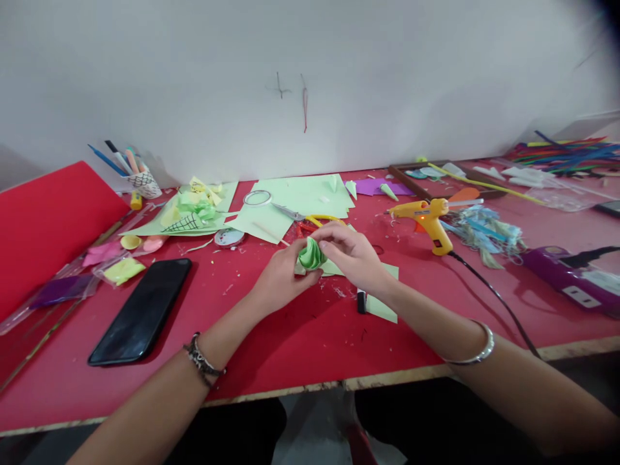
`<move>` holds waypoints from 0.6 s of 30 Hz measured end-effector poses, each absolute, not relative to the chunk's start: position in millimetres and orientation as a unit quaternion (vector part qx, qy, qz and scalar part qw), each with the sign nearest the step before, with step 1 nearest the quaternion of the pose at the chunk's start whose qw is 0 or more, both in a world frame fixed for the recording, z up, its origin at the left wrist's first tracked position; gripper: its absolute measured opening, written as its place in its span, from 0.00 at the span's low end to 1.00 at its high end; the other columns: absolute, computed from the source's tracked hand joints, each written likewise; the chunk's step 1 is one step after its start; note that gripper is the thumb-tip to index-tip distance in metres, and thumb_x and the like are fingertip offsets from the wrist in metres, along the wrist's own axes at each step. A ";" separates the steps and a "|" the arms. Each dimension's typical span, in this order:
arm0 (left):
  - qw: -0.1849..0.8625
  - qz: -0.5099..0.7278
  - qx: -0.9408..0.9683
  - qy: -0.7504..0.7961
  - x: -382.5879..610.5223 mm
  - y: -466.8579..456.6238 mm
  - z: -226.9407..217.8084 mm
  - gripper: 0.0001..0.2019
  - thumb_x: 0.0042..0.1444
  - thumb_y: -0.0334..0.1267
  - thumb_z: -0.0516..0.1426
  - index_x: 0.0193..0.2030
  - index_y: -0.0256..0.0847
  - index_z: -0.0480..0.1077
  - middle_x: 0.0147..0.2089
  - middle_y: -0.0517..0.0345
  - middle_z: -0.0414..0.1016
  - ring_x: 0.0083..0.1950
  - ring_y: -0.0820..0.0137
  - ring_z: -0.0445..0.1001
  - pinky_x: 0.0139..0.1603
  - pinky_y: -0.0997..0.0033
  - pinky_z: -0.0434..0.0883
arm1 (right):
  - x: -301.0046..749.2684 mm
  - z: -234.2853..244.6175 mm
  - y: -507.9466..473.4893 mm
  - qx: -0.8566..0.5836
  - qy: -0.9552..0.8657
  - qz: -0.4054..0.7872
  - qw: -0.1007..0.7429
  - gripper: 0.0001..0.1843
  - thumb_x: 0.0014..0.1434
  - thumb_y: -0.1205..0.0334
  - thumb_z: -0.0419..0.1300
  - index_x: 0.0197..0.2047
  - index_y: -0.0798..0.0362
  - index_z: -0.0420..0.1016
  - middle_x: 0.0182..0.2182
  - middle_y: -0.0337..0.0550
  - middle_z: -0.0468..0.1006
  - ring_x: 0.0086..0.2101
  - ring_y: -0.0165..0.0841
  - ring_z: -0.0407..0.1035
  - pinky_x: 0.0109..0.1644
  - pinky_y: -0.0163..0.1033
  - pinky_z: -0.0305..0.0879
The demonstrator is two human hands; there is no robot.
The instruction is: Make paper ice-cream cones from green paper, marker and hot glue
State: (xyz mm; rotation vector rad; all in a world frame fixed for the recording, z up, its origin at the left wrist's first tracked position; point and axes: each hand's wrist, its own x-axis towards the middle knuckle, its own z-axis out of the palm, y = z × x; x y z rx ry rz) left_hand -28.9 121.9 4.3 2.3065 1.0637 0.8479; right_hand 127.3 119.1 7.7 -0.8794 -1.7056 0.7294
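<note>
Between my two hands is a green paper flower with curled, layered petals. My left hand holds it from the left and below, its fingers closed around the base. On the upper right side, my right hand grips the petals between thumb and fingers. Just beyond the hands lie scissors with yellow and red handles. Beneath the hands are pale green paper pieces and a dark marker cap. The flower's underside is hidden by my fingers.
A yellow glue gun with its light on stands at right, its cord running to the table edge. A black phone lies at left. Further back are green paper sheets, a pen cup and a purple power strip.
</note>
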 end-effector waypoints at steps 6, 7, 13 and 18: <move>0.232 0.343 0.837 0.359 -27.3 123.5 1.4 0.12 0.47 0.30 0.52 0.41 0.36 0.62 0.40 0.51 0.71 0.41 0.67 0.69 0.42 0.66 0.67 | 128.5 10.1 117.2 -0.325 -0.723 0.333 0.510 0.09 0.55 0.66 0.51 0.39 0.53 0.70 0.35 0.41 0.69 0.38 0.28 0.64 0.42 0.38 0.63; 0.236 0.350 0.835 0.353 -27.3 123.5 1.0 0.14 0.47 0.29 0.52 0.43 0.36 0.62 0.41 0.51 0.71 0.42 0.67 0.69 0.43 0.66 0.66 | 128.5 10.3 117.1 -0.313 -0.727 0.334 0.512 0.09 0.55 0.65 0.52 0.39 0.52 0.70 0.35 0.41 0.69 0.38 0.29 0.64 0.43 0.38 0.63; 0.239 0.375 0.830 0.336 -27.1 122.9 -2.5 0.14 0.46 0.30 0.53 0.42 0.40 0.60 0.40 0.55 0.69 0.40 0.69 0.69 0.40 0.69 0.67 | 128.1 10.3 115.9 -0.287 -0.737 0.321 0.521 0.10 0.53 0.63 0.56 0.40 0.49 0.71 0.36 0.41 0.68 0.39 0.30 0.64 0.44 0.41 0.63; 0.266 0.426 0.791 0.349 -27.2 122.1 -2.6 0.20 0.44 0.30 0.56 0.44 0.41 0.55 0.38 0.58 0.68 0.36 0.73 0.69 0.34 0.75 0.66 | 129.0 13.5 113.0 -0.272 -0.743 0.310 0.527 0.09 0.54 0.64 0.55 0.39 0.47 0.73 0.35 0.41 0.68 0.40 0.30 0.63 0.44 0.40 0.63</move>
